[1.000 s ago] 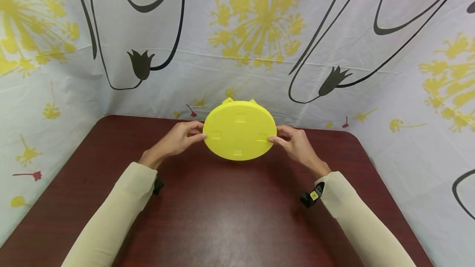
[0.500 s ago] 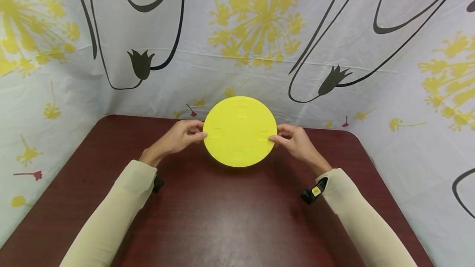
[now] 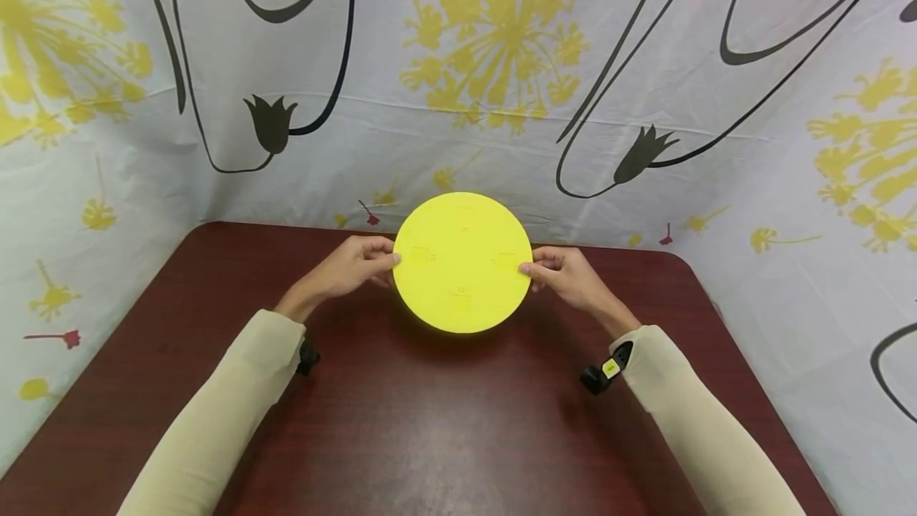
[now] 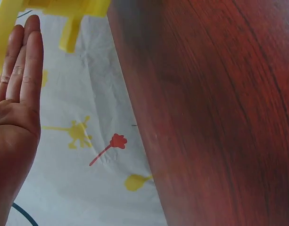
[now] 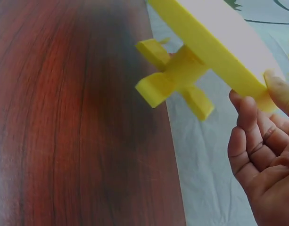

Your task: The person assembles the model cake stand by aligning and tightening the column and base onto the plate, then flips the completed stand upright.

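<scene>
A yellow round pedestal stand (image 3: 462, 261) is held tilted above the far part of the table, its flat top facing the head camera. Faint square outlines and small marks show on that face. In the right wrist view, a short stem with several splayed feet (image 5: 153, 89) juts from its underside, apart from the tabletop. My left hand (image 3: 351, 267) pinches the left rim, thumb on the face; its fingers stretch behind the rim in the left wrist view. My right hand (image 3: 573, 281) pinches the right rim, thumb in front and fingers bent behind. The head view hides the feet.
A dark red wooden table (image 3: 430, 436) with rounded far corners lies below. White fabric (image 3: 458, 126) with yellow and dark flower prints hangs close behind the table and along both sides. Black wrist straps with small devices (image 3: 602, 373) sit at the cuffs.
The stand has tipped so its top faces the head camera more fully, its feet passing out of the head view. Lately it has sunk slightly. Both hands keep their hold on the rim.
</scene>
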A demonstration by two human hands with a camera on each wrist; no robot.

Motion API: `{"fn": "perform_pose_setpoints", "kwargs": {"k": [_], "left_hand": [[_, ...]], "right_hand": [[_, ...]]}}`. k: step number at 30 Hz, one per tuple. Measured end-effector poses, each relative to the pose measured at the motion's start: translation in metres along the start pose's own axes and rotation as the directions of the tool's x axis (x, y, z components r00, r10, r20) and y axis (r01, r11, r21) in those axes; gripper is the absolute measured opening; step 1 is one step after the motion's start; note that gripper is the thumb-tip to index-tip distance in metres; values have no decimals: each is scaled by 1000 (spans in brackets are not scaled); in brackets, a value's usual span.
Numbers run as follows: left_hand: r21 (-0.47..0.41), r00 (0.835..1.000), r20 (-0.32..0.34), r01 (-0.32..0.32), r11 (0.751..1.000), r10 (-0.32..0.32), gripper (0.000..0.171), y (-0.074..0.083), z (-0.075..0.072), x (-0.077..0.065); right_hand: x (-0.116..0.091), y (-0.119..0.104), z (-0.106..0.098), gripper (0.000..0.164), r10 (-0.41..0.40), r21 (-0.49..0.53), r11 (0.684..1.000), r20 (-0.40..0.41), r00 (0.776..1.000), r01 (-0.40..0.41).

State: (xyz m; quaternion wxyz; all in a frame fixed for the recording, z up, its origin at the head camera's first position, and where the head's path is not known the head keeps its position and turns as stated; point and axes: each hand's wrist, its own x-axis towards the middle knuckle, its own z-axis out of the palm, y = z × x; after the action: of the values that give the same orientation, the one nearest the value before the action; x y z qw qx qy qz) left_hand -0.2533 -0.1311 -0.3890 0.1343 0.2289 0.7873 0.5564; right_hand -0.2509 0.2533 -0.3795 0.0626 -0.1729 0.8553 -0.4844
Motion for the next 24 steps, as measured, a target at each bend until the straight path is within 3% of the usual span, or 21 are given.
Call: {"fn": "perform_pose_setpoints", "kwargs": {"k": [7, 13, 24], "left_hand": [[-82, 996, 17, 93, 992, -91, 35, -1, 2, 2], [-157, 987, 2, 159, 975, -161, 37, -2, 5, 6], [-153, 977, 8, 211, 965, -212, 35, -8, 13, 7]], "right_hand": [[2, 1, 0, 37, 122, 110, 986, 26, 992, -124], [3, 2, 2, 46, 259, 251, 930, 68, 964, -268], [2, 13, 8, 44, 310, 262, 908, 100, 945, -326]]}}
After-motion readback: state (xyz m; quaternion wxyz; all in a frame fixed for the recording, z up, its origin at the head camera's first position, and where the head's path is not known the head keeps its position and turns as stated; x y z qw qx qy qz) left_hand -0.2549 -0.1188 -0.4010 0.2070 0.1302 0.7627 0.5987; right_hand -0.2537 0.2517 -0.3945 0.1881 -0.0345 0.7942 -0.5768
